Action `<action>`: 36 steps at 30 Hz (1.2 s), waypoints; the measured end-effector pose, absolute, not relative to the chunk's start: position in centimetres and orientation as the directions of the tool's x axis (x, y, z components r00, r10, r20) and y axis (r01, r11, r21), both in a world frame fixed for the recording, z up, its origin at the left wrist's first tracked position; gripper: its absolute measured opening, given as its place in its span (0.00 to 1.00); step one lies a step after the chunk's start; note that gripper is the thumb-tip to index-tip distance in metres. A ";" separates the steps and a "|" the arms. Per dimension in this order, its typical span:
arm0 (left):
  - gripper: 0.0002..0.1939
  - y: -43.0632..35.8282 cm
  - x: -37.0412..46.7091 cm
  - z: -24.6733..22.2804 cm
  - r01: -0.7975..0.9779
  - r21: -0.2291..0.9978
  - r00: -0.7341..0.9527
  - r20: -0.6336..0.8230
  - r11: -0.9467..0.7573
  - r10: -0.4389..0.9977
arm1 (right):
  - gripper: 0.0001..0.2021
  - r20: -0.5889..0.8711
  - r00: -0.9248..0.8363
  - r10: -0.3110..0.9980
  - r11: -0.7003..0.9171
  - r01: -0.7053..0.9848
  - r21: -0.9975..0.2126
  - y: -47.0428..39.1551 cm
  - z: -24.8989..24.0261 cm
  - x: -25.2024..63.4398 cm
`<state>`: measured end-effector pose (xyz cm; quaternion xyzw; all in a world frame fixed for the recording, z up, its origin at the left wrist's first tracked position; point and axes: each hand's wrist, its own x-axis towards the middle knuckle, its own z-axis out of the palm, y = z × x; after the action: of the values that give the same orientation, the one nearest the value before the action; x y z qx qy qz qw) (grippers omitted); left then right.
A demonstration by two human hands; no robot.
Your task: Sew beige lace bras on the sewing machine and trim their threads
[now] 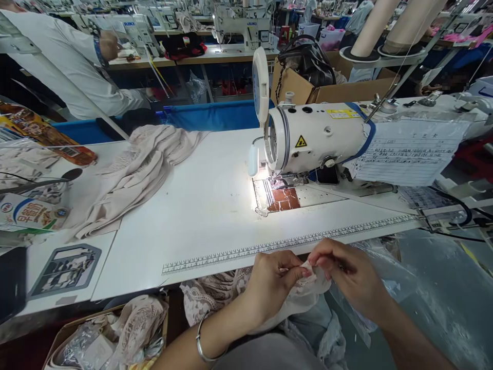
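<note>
Just past the table's front edge, my left hand (273, 280) pinches a pale fabric piece (304, 298) between thumb and fingers. A bangle circles that wrist. My right hand (346, 275) is closed on the same fabric, close beside the left fingertips. The fabric hangs down over the lap, beside beige lace (215, 290). Beyond the hands stands a white sewing machine (316, 136), its lamp lighting the needle area and a brown patch (284, 199) on the plate. A printed ruler strip (246, 252) runs along the table edge.
Beige fabric (154, 154) lies heaped on the left of the white table (200, 205). A box with lace (138, 329) sits below at left. Behind the machine is a cardboard box (346, 92) with a black bag. A person in white (57, 56) is at upper left.
</note>
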<state>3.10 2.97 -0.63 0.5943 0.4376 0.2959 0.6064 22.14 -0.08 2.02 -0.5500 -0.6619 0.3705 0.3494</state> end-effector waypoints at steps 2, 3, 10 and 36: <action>0.10 3.1 3.0 -0.6 0.110 0.974 0.440 -0.226 0.198 0.869 | 0.21 0.014 -0.124 0.992 0.067 0.431 -0.900 0.1 1.7 22.7; 0.12 3.2 3.0 -0.5 0.083 0.968 0.452 -0.247 0.236 0.857 | 0.22 -0.010 -0.115 0.993 0.040 0.419 -0.907 0.2 1.5 23.0; 0.17 3.9 2.7 -0.1 0.005 0.944 0.514 -0.284 0.329 0.809 | 0.22 -0.176 -0.293 0.940 -0.033 0.434 -0.900 0.5 1.4 23.3; 0.21 4.6 2.3 -1.3 -0.072 0.929 0.482 -0.286 0.363 0.828 | 0.22 -0.429 -0.334 0.839 -0.144 0.624 -0.768 0.1 -2.0 25.0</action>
<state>2.27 4.55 -1.30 0.4703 0.4019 0.3120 0.7211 25.01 0.10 -1.97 -0.5671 -0.6452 0.5006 0.1074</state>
